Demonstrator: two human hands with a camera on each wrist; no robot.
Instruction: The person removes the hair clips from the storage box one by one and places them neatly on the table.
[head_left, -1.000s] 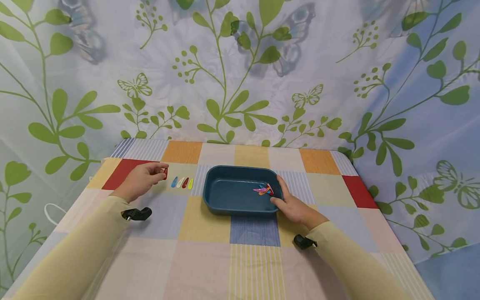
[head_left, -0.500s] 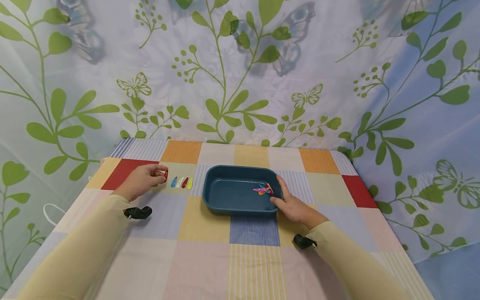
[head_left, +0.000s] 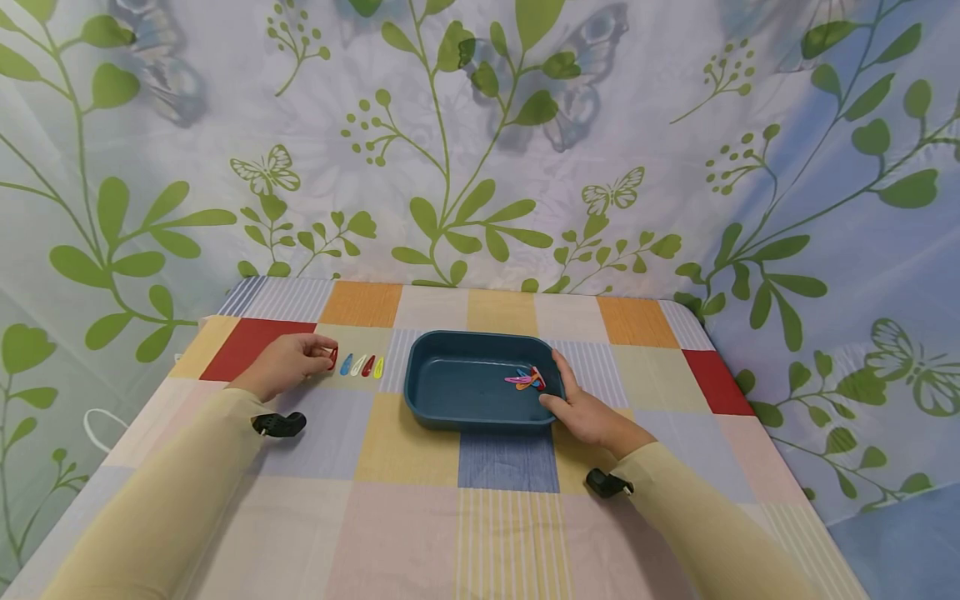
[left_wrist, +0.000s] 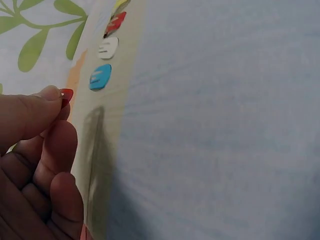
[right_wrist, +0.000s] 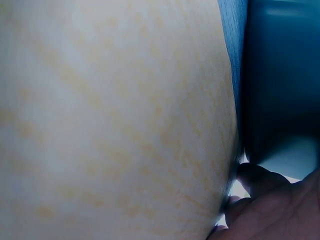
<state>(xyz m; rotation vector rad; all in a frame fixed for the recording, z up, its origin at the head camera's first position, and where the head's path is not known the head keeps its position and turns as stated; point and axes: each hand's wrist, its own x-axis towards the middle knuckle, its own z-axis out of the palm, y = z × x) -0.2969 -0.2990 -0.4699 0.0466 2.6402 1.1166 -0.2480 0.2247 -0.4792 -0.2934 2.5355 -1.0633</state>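
Note:
My left hand pinches a red snap hair clip between thumb and fingertips, just left of a row of clips. In the left wrist view the clip's red end pokes out past the fingers. That row runs from a blue clip through a white clip and a red clip to a yellow clip. My right hand grips the right end of a dark teal tray, thumb at the rim. Several colourful clips lie piled inside, near that hand.
A patchwork cloth covers the table. Behind it hangs a leaf-patterned curtain. A white cable loops at the table's left edge. Dark wrist devices sit on both wrists.
My left hand has come slightly nearer and to the right, with the red hair clip still between its fingers. My right hand and the tray stay in place.

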